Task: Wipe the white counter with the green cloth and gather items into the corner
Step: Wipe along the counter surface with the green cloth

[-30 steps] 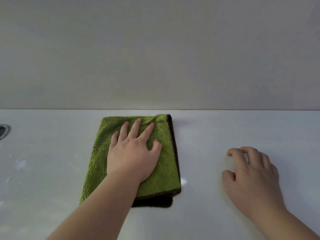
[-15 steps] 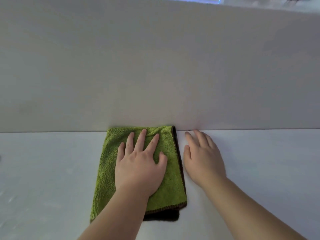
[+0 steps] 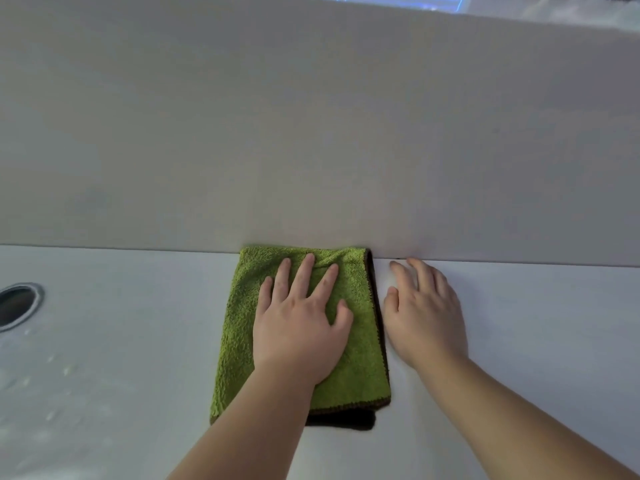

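While the green cloth [image 3: 360, 368] is pressed flat at the counter's [image 3: 519, 341] back edge by the left hand [image 3: 298, 334], fingers spread, the right hand [image 3: 426, 323] is laid beside it, fingers loosely extended. Wiping seems underway, with droplets [image 3: 65, 368] unwiped leftward and no items seen.

Item count: one green cloth [image 3: 356, 372], folded; two hands, one left hand [image 3: 300, 336] and one right hand [image 3: 425, 318]; one white counter [image 3: 138, 358]; one round metal-rimmed drain [image 3: 17, 304].
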Available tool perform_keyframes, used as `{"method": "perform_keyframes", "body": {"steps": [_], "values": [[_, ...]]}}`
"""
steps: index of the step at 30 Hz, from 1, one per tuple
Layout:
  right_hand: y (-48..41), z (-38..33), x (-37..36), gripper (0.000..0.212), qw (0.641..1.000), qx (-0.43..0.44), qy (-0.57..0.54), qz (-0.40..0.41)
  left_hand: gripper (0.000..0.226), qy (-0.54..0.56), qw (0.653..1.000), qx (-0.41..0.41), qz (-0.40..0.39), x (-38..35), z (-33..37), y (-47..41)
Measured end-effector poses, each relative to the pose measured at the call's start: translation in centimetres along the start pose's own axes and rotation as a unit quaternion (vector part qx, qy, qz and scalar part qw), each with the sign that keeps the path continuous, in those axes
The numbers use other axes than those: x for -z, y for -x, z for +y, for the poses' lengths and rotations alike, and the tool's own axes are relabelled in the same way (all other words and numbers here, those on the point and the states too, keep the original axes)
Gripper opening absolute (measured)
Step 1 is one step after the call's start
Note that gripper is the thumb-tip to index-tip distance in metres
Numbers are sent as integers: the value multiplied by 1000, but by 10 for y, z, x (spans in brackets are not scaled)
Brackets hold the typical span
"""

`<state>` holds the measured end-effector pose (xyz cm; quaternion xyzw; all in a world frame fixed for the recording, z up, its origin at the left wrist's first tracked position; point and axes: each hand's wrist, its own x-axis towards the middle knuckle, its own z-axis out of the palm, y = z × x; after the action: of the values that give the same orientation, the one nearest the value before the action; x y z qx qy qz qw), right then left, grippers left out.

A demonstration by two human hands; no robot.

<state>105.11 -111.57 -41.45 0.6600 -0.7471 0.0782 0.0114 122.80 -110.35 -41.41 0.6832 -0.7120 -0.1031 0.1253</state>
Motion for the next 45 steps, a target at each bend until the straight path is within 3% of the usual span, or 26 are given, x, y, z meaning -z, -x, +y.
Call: {"method": "perform_keyframes", "body": {"steps": [18,25,35,45], "values": [[-1,-1,-3,47,1000,-5,5,1,66,8,1000,5,0,4,-8,1],[-1,0,-3,48,1000,-14,22,-15,66,1,1000,-24,-11,17,-49,-5],[-4,0,0,53,999,-22,32,-34,68,-9,1000,10,-6,34,-100,-4],[1,3,-1,47,997,54,32,-39,72,-34,999,35,5,29,-94,4]]}}
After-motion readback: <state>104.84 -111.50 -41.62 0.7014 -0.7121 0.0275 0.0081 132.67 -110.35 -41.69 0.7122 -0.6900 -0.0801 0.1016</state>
